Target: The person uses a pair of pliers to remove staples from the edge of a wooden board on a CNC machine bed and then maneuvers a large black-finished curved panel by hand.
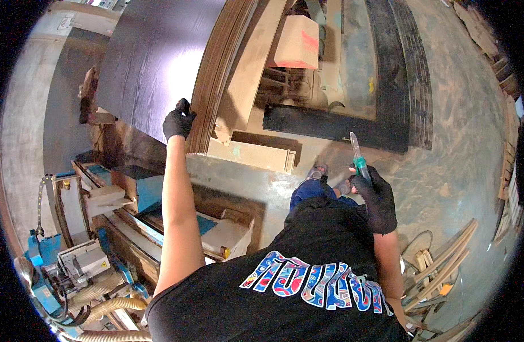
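- I see the dark wood-grain panel (153, 62) as the biggest thing here: it stands tilted on edge in the upper left, its broad dark face toward me, leaning with a stack of lighter brown boards (222, 74) just behind its right edge.
- Below the stack, pale wooden offcuts (256, 151) lie on the dusty concrete floor (461, 142), and a black rectangular frame (336, 122) lies flat beyond them to the right.
- At lower left I make out a blue and white woodworking machine (79, 262) with pale ribbed hoses (111, 308) coming off it; it sits well apart from both hands.
- My left hand (177, 121), in a black glove, is raised on an outstretched bare arm and grips the lower right edge of the dark panel, fingers curled over the edge and closed onto it. The panel rises up and to the left from that hand.
- My right hand (377, 196), also in a black glove, is closed in a fist around the green handle of a slim tool (358, 153), whose pale narrow blade points up and away from the knuckles. This hand sits low on the right, well apart from the panel.
- Thin curved wooden strips (444, 268) lie on the floor near my right forearm.
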Demonstrator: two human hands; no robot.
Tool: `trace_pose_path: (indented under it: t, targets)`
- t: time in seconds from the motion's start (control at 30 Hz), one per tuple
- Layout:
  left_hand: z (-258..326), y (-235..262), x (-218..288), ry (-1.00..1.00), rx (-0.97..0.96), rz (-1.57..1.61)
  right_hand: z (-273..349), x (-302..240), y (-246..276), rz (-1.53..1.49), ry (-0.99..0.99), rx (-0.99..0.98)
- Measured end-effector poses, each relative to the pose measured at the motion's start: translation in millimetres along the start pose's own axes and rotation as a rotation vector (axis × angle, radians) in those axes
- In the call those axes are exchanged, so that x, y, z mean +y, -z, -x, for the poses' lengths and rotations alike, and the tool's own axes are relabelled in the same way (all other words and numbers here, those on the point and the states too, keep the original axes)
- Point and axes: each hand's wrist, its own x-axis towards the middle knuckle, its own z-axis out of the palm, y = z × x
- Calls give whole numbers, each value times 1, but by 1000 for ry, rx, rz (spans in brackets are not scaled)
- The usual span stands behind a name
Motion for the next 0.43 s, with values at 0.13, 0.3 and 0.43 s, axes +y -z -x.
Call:
trace_pose_path:
  t: [0.13,0.3,0.43]
  targets:
    - [-14,-10,-17,-44,27,12,-5,-6,1,-3,-26,-18]
    - [-26,-7,12,-81,46,34,-10,7,12,132,50,-15]
    - [-79,-58,6,-162,77,179,-12,15,11,331,242,-97]
